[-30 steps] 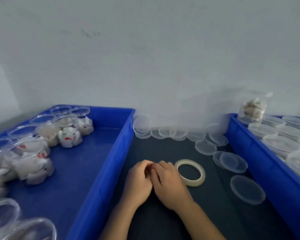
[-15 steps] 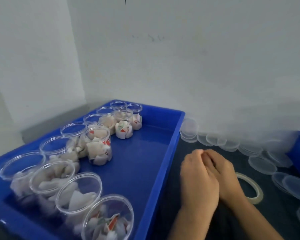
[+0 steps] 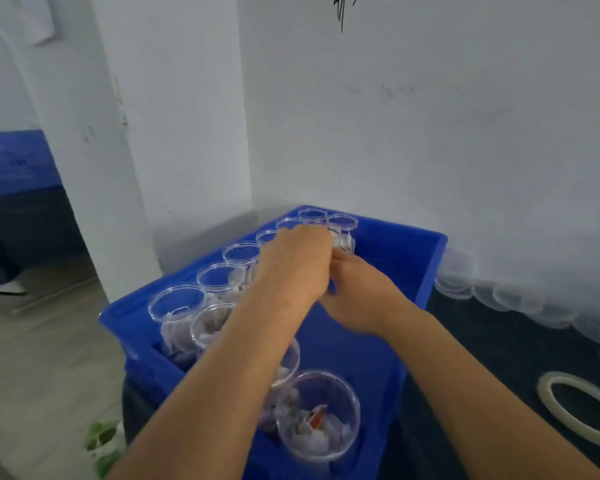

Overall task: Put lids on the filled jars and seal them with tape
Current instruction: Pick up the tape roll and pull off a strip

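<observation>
Head view, looking down over two bare forearms that reach forward across a blue crate (image 3: 426, 271). Nearest me, at the crate's front edge, stands an open clear jar (image 3: 321, 415) filled with pale wrapped pieces and a bit of red; it has no lid. Just behind it a second jar is mostly hidden under the left forearm. On the dark table (image 3: 499, 341) to the right lies a roll of clear tape (image 3: 577, 408), flat, well apart from both hands. Off to the lower left, on the floor, sits something green and white, too blurred to name.

Further in, a row of filled jars (image 3: 219, 278) runs along the crate's left wall toward the far corner, all with open rims. The left hand (image 3: 293, 265) and the right hand (image 3: 357, 289) are close together over the middle of the crate, touching or nearly so, fingers curled. The left hand's fingers reach the jars near the far end of the row; with the motion blur I cannot tell whether either hand actually holds anything.

Beyond the crate's right side, a line of clear lids (image 3: 456, 277) leans against the white wall, along the back of the table. A white pillar stands to the left of the crate.
</observation>
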